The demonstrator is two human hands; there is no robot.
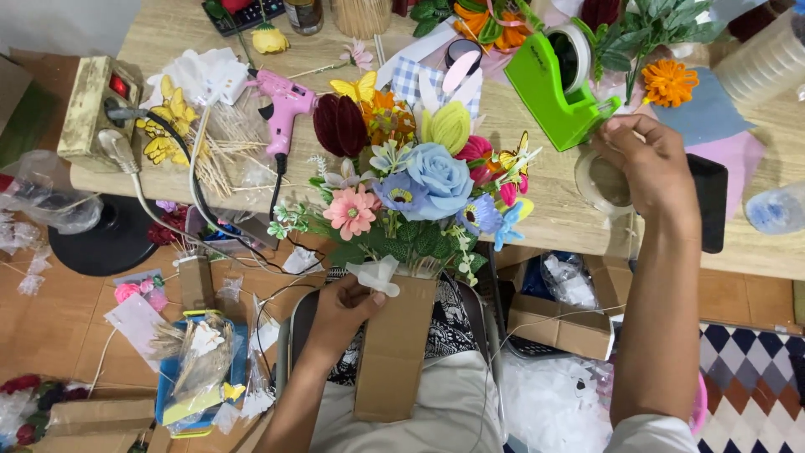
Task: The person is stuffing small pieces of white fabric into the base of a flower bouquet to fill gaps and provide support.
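Note:
My left hand [342, 312] grips the top of a brown cardboard wrap [394, 344] that holds a bouquet of artificial flowers [419, 180], with a blue rose in the middle, a pink daisy and dark red blooms. A bit of white ribbon [377, 274] sits by my left thumb. My right hand [641, 164] reaches to the wooden table [545, 210] and closes on a roll of clear tape [599, 180], just below a bright green tape dispenser [558, 80]. The bouquet rests on my lap.
A pink glue gun [285, 109], a power strip [96, 105], yellow paper butterflies [168, 126] and thin sticks lie at the table's left. A black phone [711, 201] and a plastic bottle [776, 208] sit at the right. Cardboard boxes [562, 315] and scraps crowd the floor.

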